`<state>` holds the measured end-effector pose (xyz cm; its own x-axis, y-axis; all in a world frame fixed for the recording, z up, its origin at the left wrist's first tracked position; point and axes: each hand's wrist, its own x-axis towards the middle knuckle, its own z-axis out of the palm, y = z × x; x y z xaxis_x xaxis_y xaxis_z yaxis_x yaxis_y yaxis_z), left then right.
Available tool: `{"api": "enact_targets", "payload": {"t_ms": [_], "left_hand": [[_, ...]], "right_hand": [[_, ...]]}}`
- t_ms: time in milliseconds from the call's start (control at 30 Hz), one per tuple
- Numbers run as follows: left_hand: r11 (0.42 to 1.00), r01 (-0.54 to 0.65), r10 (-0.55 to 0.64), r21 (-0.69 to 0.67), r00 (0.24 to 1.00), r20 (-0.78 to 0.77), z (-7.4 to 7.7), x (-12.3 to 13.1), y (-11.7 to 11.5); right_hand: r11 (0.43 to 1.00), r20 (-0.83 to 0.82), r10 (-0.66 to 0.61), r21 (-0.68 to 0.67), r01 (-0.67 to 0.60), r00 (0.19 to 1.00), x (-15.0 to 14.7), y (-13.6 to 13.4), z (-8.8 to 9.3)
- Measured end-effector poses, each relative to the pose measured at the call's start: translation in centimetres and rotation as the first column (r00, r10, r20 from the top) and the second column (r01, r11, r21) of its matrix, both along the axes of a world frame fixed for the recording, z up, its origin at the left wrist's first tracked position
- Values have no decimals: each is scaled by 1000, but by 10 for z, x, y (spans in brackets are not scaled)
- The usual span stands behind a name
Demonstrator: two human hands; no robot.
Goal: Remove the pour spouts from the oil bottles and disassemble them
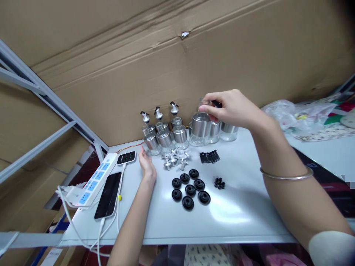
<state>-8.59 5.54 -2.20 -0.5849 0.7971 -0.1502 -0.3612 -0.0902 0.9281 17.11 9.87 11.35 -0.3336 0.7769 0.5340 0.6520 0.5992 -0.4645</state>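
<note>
My right hand [233, 107] grips the neck of a glass bottle [201, 126] with a brushed metal sleeve, in the back row. More such bottles [229, 129] stand beside and behind it. My left hand [146, 164] lies on its edge on the table, fingers stretched out, holding nothing, near an uncapped bottle [151, 142]. Behind that front row, bottles carry silver spouts with black tips [158, 113]. Loose silver spouts [174, 157] lie in a heap in front. Nearer me are black strip-like levers [210, 157], round black stoppers [190, 190] and tiny black caps [219, 183].
A white power strip [97, 179], a phone [108, 195] and a small black device [126, 158] with white cables occupy the table's left side. Cardboard [166, 70] walls off the back. Clear plastic bags [294, 114] lie at the right, and a metal frame [36, 85] rises at left.
</note>
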Motion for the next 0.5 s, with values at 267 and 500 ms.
{"api": "enact_targets", "payload": {"t_ms": [267, 500], "left_hand": [[998, 68, -68, 13, 995, 69, 2, 3, -1], [998, 67, -67, 8, 989, 133, 6, 2, -1]], "right_hand": [[1000, 176, 14, 8, -16, 984, -8, 27, -24], [998, 302, -56, 48, 44, 951, -17, 41, -43]]}}
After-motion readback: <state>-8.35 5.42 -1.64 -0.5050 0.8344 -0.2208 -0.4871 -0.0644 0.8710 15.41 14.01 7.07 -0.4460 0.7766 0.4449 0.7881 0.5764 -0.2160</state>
